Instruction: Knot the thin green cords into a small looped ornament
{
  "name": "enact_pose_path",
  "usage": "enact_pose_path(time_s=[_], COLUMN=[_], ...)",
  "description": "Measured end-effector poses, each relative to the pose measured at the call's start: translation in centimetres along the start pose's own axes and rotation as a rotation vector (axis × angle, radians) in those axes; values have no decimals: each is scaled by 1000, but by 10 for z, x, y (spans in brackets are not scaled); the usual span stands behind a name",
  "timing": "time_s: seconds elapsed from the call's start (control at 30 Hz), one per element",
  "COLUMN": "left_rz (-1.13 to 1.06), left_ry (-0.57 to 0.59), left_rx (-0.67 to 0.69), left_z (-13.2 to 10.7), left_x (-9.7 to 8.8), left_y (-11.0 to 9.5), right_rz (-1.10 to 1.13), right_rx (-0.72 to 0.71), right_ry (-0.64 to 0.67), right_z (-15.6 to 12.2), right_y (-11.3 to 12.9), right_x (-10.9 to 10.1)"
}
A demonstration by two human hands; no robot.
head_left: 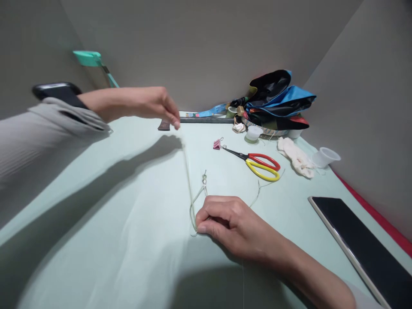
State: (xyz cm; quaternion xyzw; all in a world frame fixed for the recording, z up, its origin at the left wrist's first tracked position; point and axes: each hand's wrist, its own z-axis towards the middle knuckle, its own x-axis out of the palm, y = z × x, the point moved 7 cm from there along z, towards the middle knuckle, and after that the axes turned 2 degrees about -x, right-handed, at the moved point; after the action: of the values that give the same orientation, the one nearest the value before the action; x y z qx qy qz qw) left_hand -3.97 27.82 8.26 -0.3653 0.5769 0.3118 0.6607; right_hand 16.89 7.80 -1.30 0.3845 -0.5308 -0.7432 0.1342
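My left hand (154,105) is raised over the pale green table (106,223) with its fingertips pinched on a thin pale thread (187,171). The thread runs down from that pinch to my right hand (227,221), which rests on the table with its fingers curled and pinched on the thread's lower loop. A small metal ring or hook (204,177) lies on the thread just beyond my right hand. A loose end of thread curls to the right toward the scissors.
Red-and-yellow-handled scissors (257,163) lie beside a pink binder clip (218,144). Behind them sit a pile of coloured fabric (277,101), small white cups (325,156), a white cloth (296,156) and a dark ruler (202,121). A black tablet (360,240) lies at right.
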Motion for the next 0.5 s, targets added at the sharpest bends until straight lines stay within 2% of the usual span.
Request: enact_pose_path(time_s=[0.1, 0.17, 0.2, 0.27, 0.37, 0.43, 0.5], left_rz=[65, 76, 73, 50, -45, -143, -237], left_ry=[-37, -129, -182, -313, -469, -478, -416], left_rx=[-44, -54, -56, -64, -16, 67, 142], left_z=[31, 35, 29, 0, -71, -121, -161], left_x=[11, 16, 17, 18, 23, 35, 52], left_y=[-18, -32, -40, -58, -96, -126, -152], right_rz=[13, 30, 42, 75, 137, 180, 211], right_rx=[32, 59, 74, 105, 152, 177, 193], right_ry=[-5, -7, -9, -12, -26, -36, -42], right_z=[-1, -2, -2, -2, 0, 1, 2], right_y=[0, 0, 0, -1, -4, -6, -7], right_x=[0, -1, -1, -1, -2, -2, -2])
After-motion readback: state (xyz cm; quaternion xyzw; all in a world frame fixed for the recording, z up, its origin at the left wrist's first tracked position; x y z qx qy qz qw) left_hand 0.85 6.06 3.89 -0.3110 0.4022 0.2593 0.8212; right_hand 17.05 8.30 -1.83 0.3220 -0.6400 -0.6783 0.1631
